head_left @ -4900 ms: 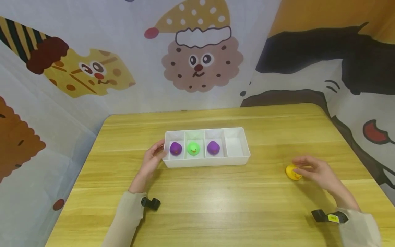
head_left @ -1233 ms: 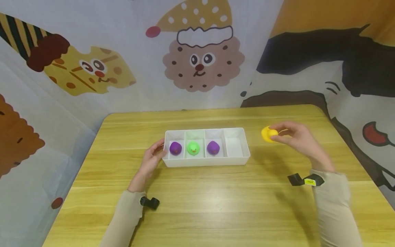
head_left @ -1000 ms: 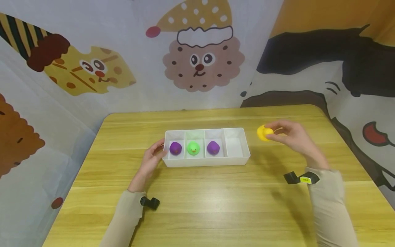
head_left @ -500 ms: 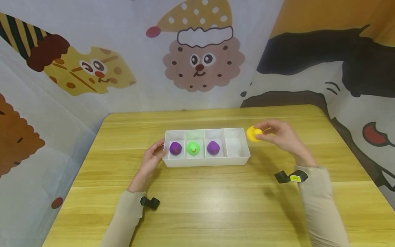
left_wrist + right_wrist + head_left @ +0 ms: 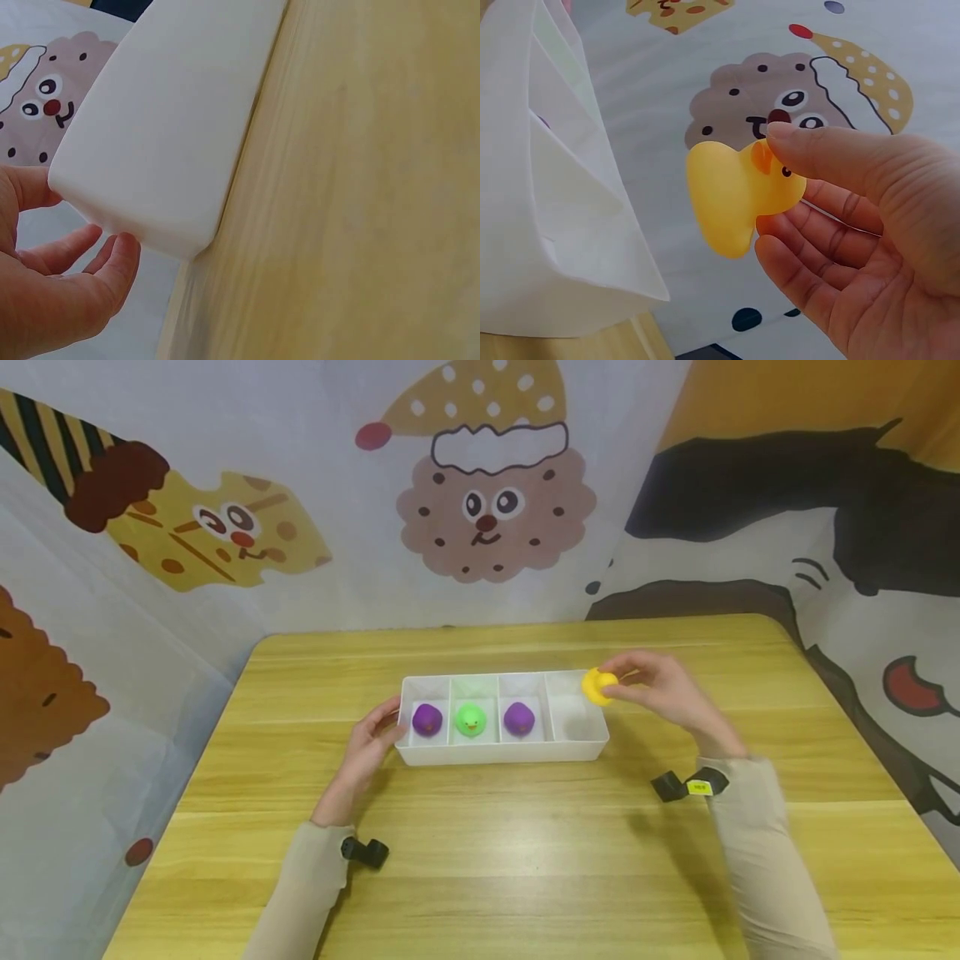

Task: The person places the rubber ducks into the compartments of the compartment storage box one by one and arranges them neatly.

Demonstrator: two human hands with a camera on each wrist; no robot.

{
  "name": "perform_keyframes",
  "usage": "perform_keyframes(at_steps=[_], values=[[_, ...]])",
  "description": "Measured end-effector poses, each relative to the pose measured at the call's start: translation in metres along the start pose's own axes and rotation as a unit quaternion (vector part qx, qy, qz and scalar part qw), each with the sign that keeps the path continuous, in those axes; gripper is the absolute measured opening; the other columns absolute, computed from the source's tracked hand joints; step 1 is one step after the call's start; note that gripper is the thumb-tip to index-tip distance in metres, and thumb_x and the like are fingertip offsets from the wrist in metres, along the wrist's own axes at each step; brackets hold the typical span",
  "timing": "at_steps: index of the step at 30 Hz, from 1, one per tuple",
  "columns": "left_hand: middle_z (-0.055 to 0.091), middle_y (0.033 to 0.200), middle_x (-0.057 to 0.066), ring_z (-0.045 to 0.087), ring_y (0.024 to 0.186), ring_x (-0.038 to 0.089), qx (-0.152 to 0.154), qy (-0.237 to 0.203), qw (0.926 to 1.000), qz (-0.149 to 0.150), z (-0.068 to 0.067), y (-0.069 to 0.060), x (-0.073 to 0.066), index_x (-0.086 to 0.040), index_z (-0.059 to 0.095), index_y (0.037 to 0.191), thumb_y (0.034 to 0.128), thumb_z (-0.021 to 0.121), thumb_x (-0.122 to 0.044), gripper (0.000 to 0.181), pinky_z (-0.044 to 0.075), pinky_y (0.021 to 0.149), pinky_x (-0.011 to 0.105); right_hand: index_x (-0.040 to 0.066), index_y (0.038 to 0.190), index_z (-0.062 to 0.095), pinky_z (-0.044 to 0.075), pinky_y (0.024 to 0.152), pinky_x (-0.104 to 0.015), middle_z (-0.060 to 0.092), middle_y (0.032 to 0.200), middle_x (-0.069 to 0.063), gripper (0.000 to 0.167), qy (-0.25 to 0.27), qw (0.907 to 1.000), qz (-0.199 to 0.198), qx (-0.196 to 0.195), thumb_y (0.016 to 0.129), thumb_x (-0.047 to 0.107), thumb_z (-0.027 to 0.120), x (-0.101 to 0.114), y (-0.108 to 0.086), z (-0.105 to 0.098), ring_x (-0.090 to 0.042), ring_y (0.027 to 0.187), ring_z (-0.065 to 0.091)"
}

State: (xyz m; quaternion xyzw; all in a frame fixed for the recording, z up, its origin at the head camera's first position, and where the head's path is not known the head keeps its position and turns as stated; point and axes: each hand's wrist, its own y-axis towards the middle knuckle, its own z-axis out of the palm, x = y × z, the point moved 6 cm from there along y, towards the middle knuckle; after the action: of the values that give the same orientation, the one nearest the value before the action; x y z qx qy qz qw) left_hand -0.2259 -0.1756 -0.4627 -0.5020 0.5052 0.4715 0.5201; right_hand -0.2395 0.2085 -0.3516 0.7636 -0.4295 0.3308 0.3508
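Note:
A yellow rubber duck [image 5: 597, 686] is pinched by its head between the thumb and fingers of my right hand [image 5: 652, 685]. It is held tilted over the right end of a white four-compartment box [image 5: 501, 753]. In the right wrist view the duck [image 5: 724, 199] shows its orange beak and one eye, apart from the box wall [image 5: 577, 292]. From the left, a purple duck [image 5: 427, 720], a green duck [image 5: 471, 720] and another purple duck [image 5: 519, 719] each fill a compartment; the rightmost holds nothing. My left hand [image 5: 371, 741] touches the box's left end, its fingers [image 5: 120, 262] loosely bent against the wall.
The box stands on a wood-grain table [image 5: 480, 852] whose back edge meets a cartoon-printed cloth [image 5: 495, 602]. Small black cameras [image 5: 365, 853] are strapped at both wrists.
My right hand picked up the yellow duck from the table's right side, raised it and carried it left to above the box's right end. The left hand and the box have stayed in place.

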Motion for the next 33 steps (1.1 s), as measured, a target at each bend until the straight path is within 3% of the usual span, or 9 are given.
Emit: perform_keyframes(at_steps=[5,17,25,33], values=[[0.039,0.140,0.025,0.039,0.126,0.034,0.001,-0.003,1.0000,-0.003,0.000,0.001,0.000,0.009,0.038,0.136,0.0879,0.052,0.009,0.050,0.046,0.086,0.014,-0.002,0.104,0.066,0.051,0.077,-0.017,0.066,0.101,-0.015,0.026,0.002,0.9999,-0.002,0.014,0.080,0.003,0.072,-0.003,0.006,0.007,-0.013,0.088,0.058],[0.040,0.139,0.026,0.040,0.126,0.035,0.006,0.006,1.0000,-0.003,-0.001,0.003,0.000,0.009,0.038,0.136,0.0882,0.051,0.009,0.050,0.046,0.087,0.015,-0.001,0.105,0.066,0.052,0.078,-0.020,0.066,0.100,-0.013,0.025,-0.010,0.9976,0.045,0.051,0.081,0.007,0.072,-0.021,0.018,0.025,-0.020,0.088,0.060],[0.040,0.140,0.024,0.039,0.126,0.034,0.010,0.006,0.9999,-0.010,-0.001,0.003,0.001,0.008,0.038,0.137,0.0893,0.051,0.008,0.049,0.046,0.088,0.015,-0.004,0.101,0.065,0.055,0.077,-0.030,0.066,0.096,-0.016,0.023,-0.013,0.9967,0.027,0.075,0.079,0.000,0.071,-0.025,0.022,0.040,-0.024,0.085,0.060],[0.039,0.141,0.023,0.039,0.126,0.032,0.012,0.008,0.9997,-0.018,-0.001,0.002,0.003,0.006,0.038,0.138,0.0896,0.051,0.006,0.050,0.045,0.089,0.016,-0.003,0.097,0.065,0.055,0.079,-0.039,0.066,0.090,-0.011,0.020,-0.063,0.9924,0.016,0.105,0.078,-0.002,0.072,-0.029,0.023,0.055,-0.025,0.083,0.061]])
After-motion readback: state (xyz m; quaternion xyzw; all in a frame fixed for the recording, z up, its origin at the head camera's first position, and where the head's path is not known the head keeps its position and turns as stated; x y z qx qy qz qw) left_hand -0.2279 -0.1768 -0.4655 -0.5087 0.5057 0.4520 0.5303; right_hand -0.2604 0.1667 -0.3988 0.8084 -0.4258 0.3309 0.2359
